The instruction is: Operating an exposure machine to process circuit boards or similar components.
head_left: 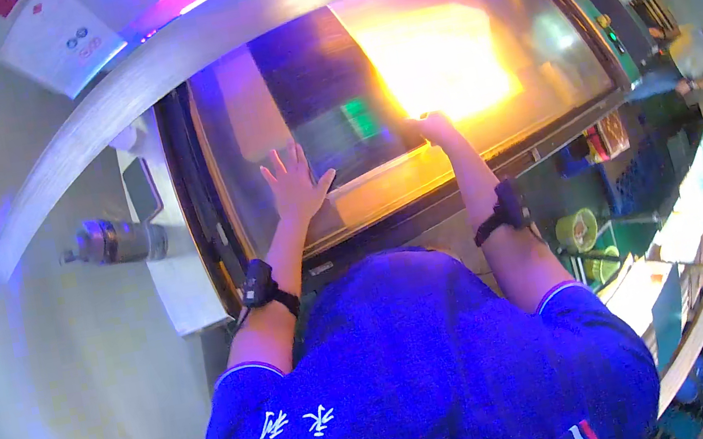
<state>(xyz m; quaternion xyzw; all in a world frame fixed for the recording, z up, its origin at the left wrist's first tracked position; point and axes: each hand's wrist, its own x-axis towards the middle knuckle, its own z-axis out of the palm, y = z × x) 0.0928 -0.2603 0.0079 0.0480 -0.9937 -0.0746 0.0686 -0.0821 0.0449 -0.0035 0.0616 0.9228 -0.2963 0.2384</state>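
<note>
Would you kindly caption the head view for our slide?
Both hands, left hand and right hand, pressed flat on a glowing glass machine bed.

two hands on the glass: one left hand (296, 184), spread flat, and one right hand (436, 126); two black wristbands, one on the left wrist (261, 285), one on the right wrist (504, 209); one large glass-topped machine bed (516, 31); one metal flask (116, 241); two green tape rolls (576, 231); one other person (698, 50) standing far right
</note>
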